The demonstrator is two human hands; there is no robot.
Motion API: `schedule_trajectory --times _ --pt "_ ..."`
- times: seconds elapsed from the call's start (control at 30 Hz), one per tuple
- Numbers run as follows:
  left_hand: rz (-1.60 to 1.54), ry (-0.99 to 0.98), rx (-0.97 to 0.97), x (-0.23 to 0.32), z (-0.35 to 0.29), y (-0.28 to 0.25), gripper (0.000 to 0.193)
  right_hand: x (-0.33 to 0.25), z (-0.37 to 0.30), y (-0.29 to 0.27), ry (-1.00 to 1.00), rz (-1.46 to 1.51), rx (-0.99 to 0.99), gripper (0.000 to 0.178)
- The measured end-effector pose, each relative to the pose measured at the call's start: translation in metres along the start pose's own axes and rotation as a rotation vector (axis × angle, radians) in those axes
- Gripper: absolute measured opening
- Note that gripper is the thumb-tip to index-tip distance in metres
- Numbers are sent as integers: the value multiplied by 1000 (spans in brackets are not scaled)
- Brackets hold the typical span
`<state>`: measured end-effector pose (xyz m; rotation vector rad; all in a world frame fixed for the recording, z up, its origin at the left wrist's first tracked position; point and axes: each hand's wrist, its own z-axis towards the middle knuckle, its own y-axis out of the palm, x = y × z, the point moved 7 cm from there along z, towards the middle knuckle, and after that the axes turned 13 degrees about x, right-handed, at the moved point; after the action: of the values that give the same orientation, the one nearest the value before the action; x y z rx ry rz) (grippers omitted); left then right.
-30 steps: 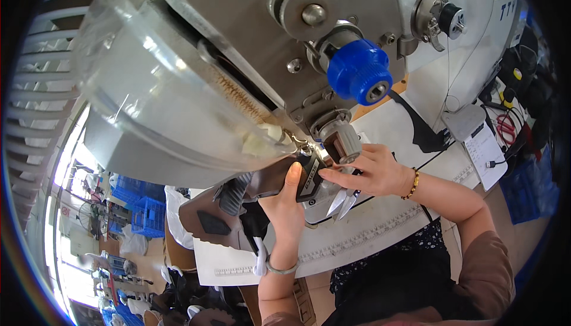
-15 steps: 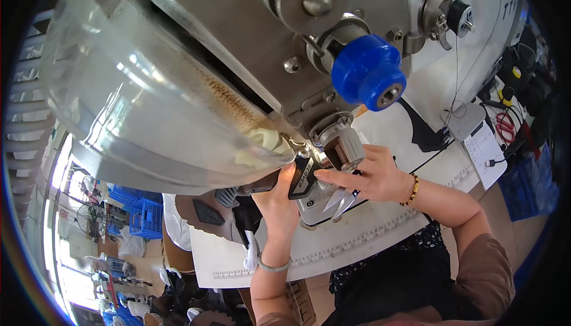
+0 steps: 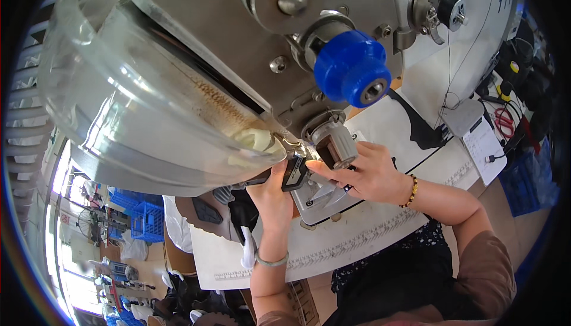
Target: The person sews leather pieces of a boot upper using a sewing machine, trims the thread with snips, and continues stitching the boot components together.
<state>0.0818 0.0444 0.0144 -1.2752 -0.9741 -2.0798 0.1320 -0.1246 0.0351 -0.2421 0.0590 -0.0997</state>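
Observation:
At the sewing machine's (image 3: 333,142) work point, my left hand (image 3: 270,198) grips a dark fabric piece, like a shoe upper, with its thumb on a black label (image 3: 294,171) with pale lettering. The rest of the piece (image 3: 208,210), brown-grey with ribbed dark patches, hangs over the table's left side. My right hand (image 3: 375,174) is closed around small scissors (image 3: 324,194), its index fingertip at the label's right edge, just below the grey roller (image 3: 339,147). The machine's clear cover and head partly hide the left fingers. The needle cannot be made out.
Over the work hang a clear plastic cover (image 3: 154,124) and a blue knob (image 3: 351,67). The white table (image 3: 357,249) carries a ruler strip along its front. A black fabric piece (image 3: 416,124), a paper sheet (image 3: 485,147) and red-handled scissors (image 3: 504,125) lie right. Blue crates (image 3: 147,222) stand left.
The label has turned and shifted slightly leftward under the machine head, my left hand moving with it. My right index finger has followed, and the scissors blades now show less. The whole view has shifted a little.

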Motion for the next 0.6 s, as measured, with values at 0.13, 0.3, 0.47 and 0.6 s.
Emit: schedule_trajectory --times 0.13,0.3,0.47,0.6 --pt "11 -4 -6 -3 6 -2 28 -1 1 0 5 -15 -38 52" --pt "-165 -76 -9 -5 10 3 24 0 -12 -8 56 63 -57 45" --pt "-184 -115 2 -15 13 -7 28 14 -61 -26 315 105 -386 30" --pt "-139 -106 23 -18 13 -9 23 37 -106 -44 453 -102 -568 35"
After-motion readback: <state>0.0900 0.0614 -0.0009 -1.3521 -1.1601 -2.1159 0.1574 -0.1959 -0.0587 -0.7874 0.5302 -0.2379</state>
